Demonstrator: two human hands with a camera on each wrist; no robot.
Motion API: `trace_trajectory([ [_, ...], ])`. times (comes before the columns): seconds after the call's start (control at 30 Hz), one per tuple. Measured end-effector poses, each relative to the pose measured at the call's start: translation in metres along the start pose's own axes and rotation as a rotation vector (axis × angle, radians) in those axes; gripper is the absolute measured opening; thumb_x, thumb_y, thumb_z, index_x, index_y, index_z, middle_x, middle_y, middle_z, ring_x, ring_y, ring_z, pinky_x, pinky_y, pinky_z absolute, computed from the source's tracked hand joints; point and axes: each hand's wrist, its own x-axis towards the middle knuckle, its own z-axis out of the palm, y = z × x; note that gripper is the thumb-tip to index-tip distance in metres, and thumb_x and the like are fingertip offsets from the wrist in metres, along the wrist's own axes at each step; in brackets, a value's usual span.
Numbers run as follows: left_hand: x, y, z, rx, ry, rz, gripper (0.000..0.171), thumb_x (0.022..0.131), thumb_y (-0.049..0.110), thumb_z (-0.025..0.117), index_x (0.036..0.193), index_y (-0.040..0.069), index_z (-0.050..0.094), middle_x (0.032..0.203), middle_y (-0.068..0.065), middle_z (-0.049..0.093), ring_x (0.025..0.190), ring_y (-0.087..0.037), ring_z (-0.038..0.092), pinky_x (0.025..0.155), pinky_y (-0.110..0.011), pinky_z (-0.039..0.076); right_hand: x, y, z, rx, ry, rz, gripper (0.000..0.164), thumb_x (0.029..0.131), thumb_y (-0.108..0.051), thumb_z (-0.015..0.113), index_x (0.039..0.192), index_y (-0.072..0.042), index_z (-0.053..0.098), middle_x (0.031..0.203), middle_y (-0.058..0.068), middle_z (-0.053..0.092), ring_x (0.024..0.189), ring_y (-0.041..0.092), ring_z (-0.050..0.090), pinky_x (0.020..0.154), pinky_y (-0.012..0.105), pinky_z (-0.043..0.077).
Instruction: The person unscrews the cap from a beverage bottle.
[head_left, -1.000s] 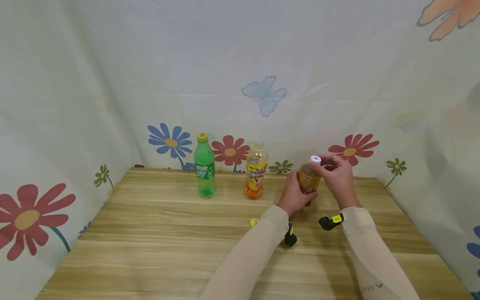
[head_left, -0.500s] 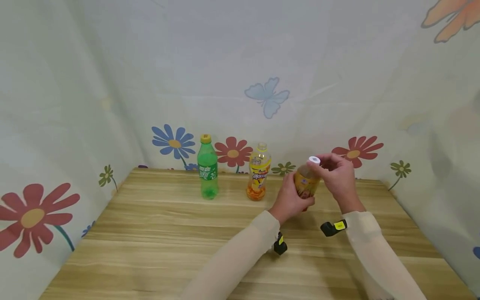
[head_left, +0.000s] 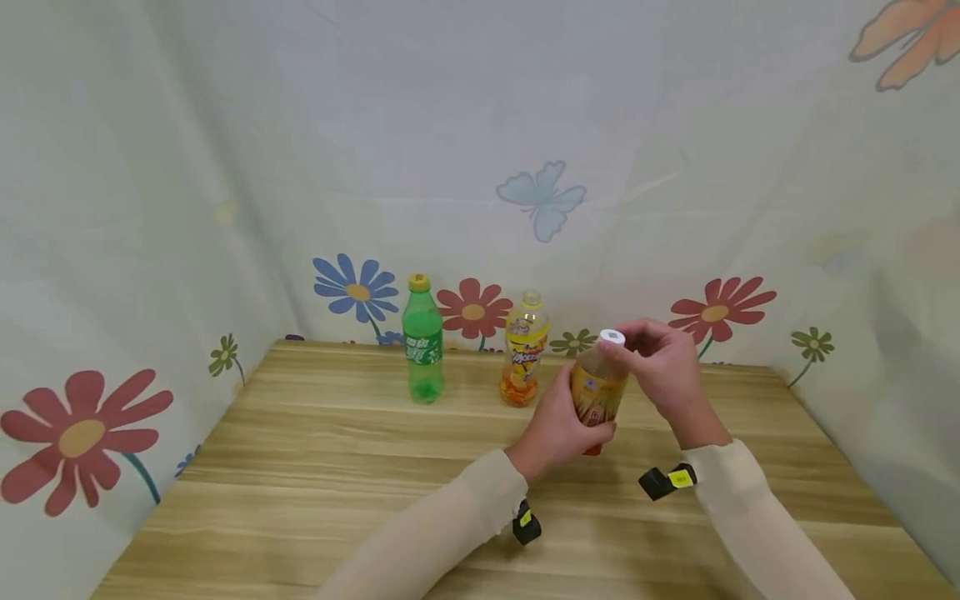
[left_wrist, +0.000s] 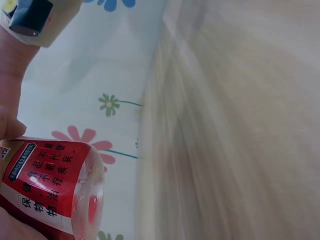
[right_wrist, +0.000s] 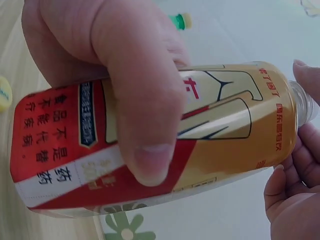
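Gold-and-red drink bottle [head_left: 600, 396] just drawn in closer; left hand [head_left: 557, 427] curls fingers round it, right hand [head_left: 666, 371] pinches white cap [head_left: 612, 337]: cap work likely unfinished.

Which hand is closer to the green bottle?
Left. The left hand grips the gold-and-red bottle, right of the green bottle; the right hand, at the white cap, is farther right.

A gold-and-red bottle [head_left: 598, 393] with a clear neck is held cap-end up, slightly tilted, within the left hand [head_left: 561, 425]. Its white cap [head_left: 612, 337] sits at the top, pinched by the right hand [head_left: 666, 372].
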Motion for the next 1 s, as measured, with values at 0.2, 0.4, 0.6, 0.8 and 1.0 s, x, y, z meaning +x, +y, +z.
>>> trace_trajectory([
  [0.2, -0.024, 0.004, -0.012, -0.013, -0.013, 0.029, 0.075, 0.083, 0.022, 0.084, 0.142, 0.022, 0.038, 0.125, 0.007, 0.057, 0.105, -0.005, 0.059, 0.095, -0.026, 0.053, -0.011, -0.011, 0.01, 0.068, -0.048, -0.006, 0.028, 0.09, -0.028, 0.081, 0.104, -0.005, 0.074, 0.095, -0.008, 0.07, 0.086, 0.015, 0.064, 0.073, 0.023, 0.058],
  [0.4, -0.042, 0.006, -0.027, 0.009, -0.029, 0.059, 0.077, 0.083, 0.024, 0.083, 0.145, 0.023, 0.036, 0.126, 0.007, 0.059, 0.106, -0.005, 0.061, 0.095, -0.025, 0.054, -0.021, -0.023, 0.022, 0.173, -0.078, -0.03, 0.022, 0.088, -0.017, 0.082, 0.099, -0.001, 0.073, 0.091, -0.007, 0.07, 0.081, 0.014, 0.063, 0.07, 0.025, 0.058],
  [0.6, -0.054, 0.005, -0.04, 0.051, -0.049, 0.07, 0.082, 0.084, 0.026, 0.084, 0.148, 0.026, 0.033, 0.133, 0.007, 0.058, 0.114, -0.007, 0.061, 0.102, -0.031, 0.053, -0.028, -0.03, 0.031, 0.21, -0.093, -0.016, 0.02, 0.086, -0.014, 0.083, 0.097, -0.001, 0.073, 0.09, -0.007, 0.071, 0.079, 0.012, 0.063, 0.069, 0.024, 0.058],
  [0.8, -0.066, 0.005, -0.053, 0.044, -0.074, 0.064, 0.084, 0.083, 0.026, 0.085, 0.149, 0.024, 0.033, 0.136, 0.004, 0.058, 0.117, -0.01, 0.062, 0.103, -0.033, 0.053, -0.035, -0.036, 0.04, 0.226, -0.104, -0.042, 0.019, 0.086, -0.01, 0.083, 0.096, 0.002, 0.072, 0.09, -0.006, 0.07, 0.081, 0.012, 0.064, 0.071, 0.023, 0.058],
  [1.0, -0.075, 0.003, -0.061, 0.01, -0.098, 0.079, 0.082, 0.083, 0.027, 0.085, 0.148, 0.026, 0.035, 0.138, 0.005, 0.058, 0.118, -0.009, 0.062, 0.103, -0.03, 0.053, -0.041, -0.042, 0.049, 0.241, -0.135, -0.068, 0.018, 0.086, -0.008, 0.082, 0.098, 0.003, 0.072, 0.092, -0.005, 0.07, 0.084, 0.014, 0.063, 0.074, 0.023, 0.057],
])
